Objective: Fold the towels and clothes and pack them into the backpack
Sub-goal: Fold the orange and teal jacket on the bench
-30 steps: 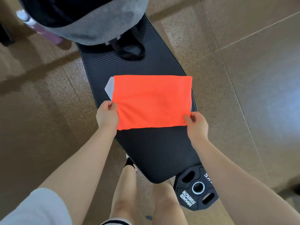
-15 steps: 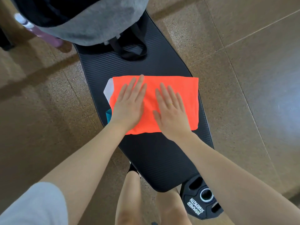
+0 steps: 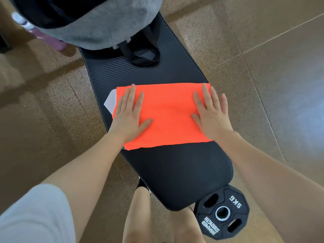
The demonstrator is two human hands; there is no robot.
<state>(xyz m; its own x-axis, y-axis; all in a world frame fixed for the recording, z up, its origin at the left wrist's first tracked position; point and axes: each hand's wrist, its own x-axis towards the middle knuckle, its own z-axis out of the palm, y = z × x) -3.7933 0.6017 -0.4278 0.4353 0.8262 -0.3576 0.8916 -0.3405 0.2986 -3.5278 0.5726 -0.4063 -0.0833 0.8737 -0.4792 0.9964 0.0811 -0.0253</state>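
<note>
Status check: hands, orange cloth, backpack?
Left hand and right hand flat on folded orange cloth. Backpack at bench's far end. Path unobstructed.

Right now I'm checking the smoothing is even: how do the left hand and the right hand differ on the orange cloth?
The left hand lies on the cloth's left end, near the white corner peeking out; the right hand lies on the right end. The right hand wears a ring; the left hand shows none. Both lie flat, fingers straight, palms pressing the orange cloth on the black bench pad.
</note>
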